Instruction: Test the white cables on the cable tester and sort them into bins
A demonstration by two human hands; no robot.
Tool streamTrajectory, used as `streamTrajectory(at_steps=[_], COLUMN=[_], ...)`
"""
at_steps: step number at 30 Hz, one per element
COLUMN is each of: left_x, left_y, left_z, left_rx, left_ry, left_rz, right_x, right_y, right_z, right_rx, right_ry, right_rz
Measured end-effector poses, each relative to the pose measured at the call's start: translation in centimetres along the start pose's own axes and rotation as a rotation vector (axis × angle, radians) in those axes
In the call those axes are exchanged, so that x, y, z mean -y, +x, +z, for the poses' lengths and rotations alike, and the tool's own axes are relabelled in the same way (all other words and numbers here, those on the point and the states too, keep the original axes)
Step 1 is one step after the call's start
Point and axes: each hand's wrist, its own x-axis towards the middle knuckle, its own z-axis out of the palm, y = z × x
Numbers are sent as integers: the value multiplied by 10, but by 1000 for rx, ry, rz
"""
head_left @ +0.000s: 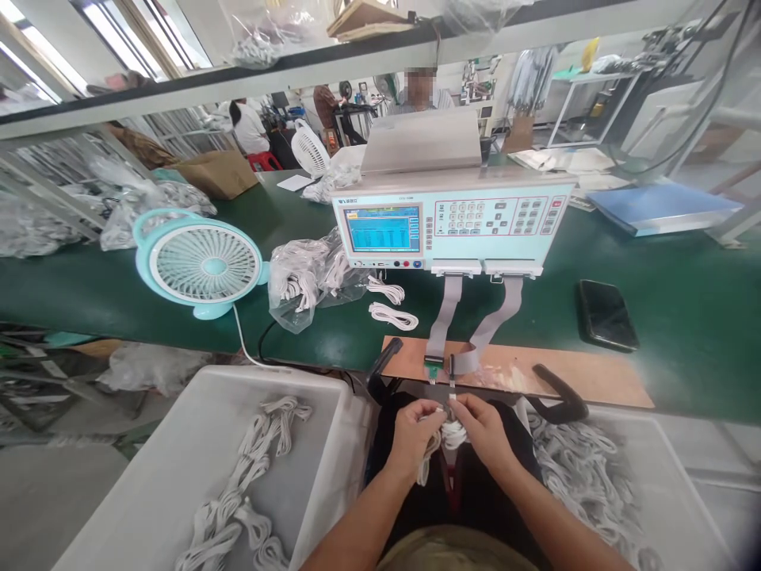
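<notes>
Single head-height view, forward and down over green bench (547, 309)

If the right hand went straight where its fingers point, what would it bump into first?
Probably the small green connector on the left flat grey ribbon cable, just ahead of the right hand, though depth is hard to tell here.

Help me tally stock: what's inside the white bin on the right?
The white bin holds heaped coils of white cable. Anything beneath the top coils is covered, and the right forearm blocks part too.
</notes>
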Motion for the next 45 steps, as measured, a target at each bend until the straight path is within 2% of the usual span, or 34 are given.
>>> streamTrajectory(at_steps=[3, 6, 12, 16, 18, 21, 25, 34, 40, 45], left_x=[-1, 2, -8, -21, -24, -19, -10, -2, 7, 11], left_y=[2, 4, 10, 11, 12, 16, 23, 22, 23, 20], left_z=[4, 4, -8, -16, -18, -16, -11, -2, 0, 10], left_rx=[26, 56, 203, 332, 348, 256, 120, 37, 3, -63], left_ry=[-146, -168, 80, 217, 237, 212, 142, -39, 10, -79], left_rz=[-100, -108, -5, 23, 13, 64, 152, 142, 301, 309], right_x=[1, 1, 8, 10, 11, 14, 17, 11, 13, 13], right_y=[5, 6, 6, 9, 10, 10, 9, 11, 10, 10], right_z=[0, 0, 0, 3, 7, 10, 8, 5, 8, 8], right_rx=[-25, -30, -15, -4, -25, -59, -5, 23, 37, 30], right_ry=[82, 121, 131, 268, 357, 439, 443, 433, 498, 489], right_rz=[59, 86, 92, 201, 265, 325, 335, 302, 320, 292])
